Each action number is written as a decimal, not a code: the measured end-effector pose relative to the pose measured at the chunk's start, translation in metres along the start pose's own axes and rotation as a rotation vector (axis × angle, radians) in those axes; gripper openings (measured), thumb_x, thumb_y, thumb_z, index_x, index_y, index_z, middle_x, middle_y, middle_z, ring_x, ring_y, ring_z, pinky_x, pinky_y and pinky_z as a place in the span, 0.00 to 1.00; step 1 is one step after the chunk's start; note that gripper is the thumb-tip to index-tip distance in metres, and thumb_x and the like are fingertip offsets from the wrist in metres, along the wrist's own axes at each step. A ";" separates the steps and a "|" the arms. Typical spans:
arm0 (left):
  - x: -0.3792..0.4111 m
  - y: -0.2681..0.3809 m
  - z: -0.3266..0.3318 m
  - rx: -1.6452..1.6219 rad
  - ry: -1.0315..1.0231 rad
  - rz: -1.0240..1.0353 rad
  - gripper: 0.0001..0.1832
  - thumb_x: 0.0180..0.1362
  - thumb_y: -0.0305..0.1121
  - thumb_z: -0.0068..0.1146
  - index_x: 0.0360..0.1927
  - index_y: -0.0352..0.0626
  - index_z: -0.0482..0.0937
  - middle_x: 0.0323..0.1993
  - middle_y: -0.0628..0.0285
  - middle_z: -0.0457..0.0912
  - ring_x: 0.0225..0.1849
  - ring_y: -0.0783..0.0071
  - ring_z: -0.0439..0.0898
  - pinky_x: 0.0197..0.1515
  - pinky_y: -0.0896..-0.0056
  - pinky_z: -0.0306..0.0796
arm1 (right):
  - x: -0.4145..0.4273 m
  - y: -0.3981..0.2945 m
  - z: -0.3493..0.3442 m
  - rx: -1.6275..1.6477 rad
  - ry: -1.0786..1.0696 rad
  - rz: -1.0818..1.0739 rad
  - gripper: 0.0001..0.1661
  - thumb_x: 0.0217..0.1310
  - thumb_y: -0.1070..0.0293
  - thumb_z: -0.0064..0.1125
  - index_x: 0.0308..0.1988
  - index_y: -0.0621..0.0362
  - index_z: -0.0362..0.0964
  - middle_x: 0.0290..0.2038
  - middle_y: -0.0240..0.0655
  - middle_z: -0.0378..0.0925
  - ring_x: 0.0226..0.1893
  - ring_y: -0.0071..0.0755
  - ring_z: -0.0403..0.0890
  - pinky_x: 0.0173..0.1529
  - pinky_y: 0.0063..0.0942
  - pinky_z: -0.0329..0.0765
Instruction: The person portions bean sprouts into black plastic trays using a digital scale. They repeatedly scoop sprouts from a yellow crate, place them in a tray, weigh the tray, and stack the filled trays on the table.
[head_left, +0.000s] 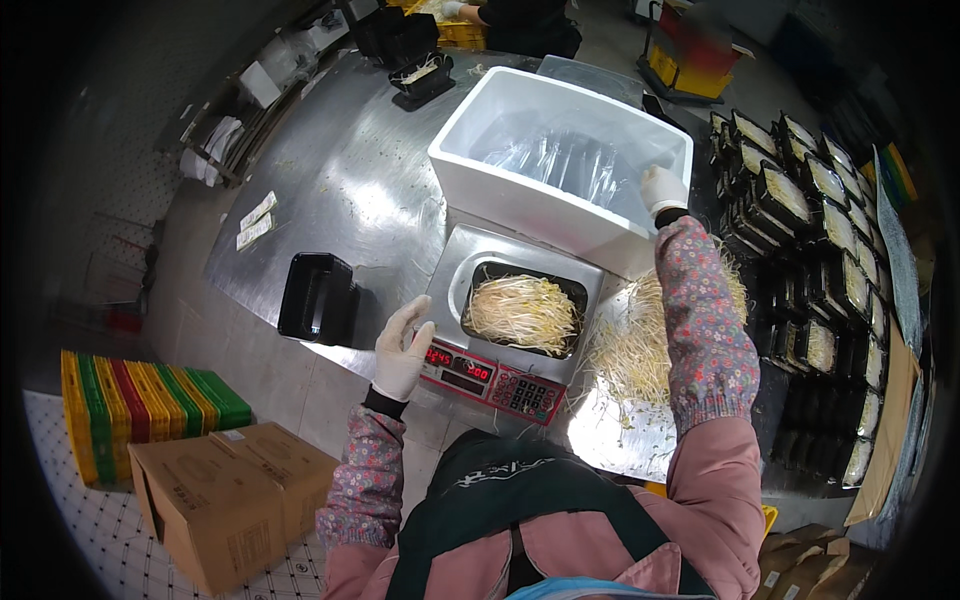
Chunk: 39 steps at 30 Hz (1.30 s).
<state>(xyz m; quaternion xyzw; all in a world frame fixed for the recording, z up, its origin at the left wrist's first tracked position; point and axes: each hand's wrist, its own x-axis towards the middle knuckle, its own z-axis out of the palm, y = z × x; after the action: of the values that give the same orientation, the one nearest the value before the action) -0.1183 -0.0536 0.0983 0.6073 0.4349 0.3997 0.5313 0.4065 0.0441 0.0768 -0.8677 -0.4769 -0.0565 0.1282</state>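
A black plastic tray heaped with bean sprouts (523, 313) rests on the steel platform of a digital scale (442, 300), whose red panel is lit. My left hand (403, 349), in a white glove, is at the scale's left front corner, fingers apart, holding nothing. My right hand (663, 189), also gloved, reaches over the right side of a white foam box (540, 187) with clear plastic film (555, 161) inside; its fingers are curled and their tips are hidden, so whether they grip anything is unclear. Loose bean sprouts (630, 345) lie beside the scale, under my right forearm.
Empty black trays (319, 300) are stacked left of the scale. Rows of filled, stacked trays (817, 225) line the right side. Label strips (256, 221) lie on the steel table (337, 165). Cardboard boxes (232, 495) and colourful crates (150, 412) stand lower left. A co-worker (529, 26) is beyond the table.
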 end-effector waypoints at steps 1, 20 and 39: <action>-0.005 0.000 -0.008 -0.009 0.044 -0.047 0.21 0.64 0.22 0.52 0.61 0.34 0.70 0.57 0.56 0.77 0.59 0.69 0.75 0.63 0.69 0.67 | -0.003 -0.009 -0.022 -0.022 -0.021 0.006 0.19 0.62 0.57 0.46 0.37 0.54 0.82 0.36 0.48 0.82 0.41 0.54 0.83 0.48 0.46 0.78; -0.007 0.047 0.038 -0.266 -0.192 -0.088 0.24 0.61 0.21 0.55 0.62 0.34 0.67 0.32 0.64 0.81 0.28 0.81 0.77 0.35 0.79 0.74 | -0.296 -0.082 -0.115 1.297 -0.486 -0.124 0.20 0.67 0.71 0.56 0.58 0.57 0.69 0.25 0.26 0.73 0.24 0.17 0.74 0.28 0.17 0.71; 0.104 -0.087 0.064 -0.096 -0.156 -0.156 0.16 0.62 0.30 0.59 0.51 0.33 0.79 0.44 0.64 0.83 0.41 0.80 0.79 0.47 0.77 0.73 | -0.245 -0.081 0.022 1.335 -0.277 0.192 0.16 0.64 0.62 0.62 0.44 0.64 0.75 0.34 0.30 0.80 0.36 0.20 0.76 0.43 0.21 0.73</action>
<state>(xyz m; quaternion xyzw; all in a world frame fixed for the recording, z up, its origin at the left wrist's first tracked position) -0.0355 0.0314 0.0074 0.5749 0.4186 0.3288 0.6215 0.2059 -0.1077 0.0150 -0.6406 -0.3428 0.3723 0.5775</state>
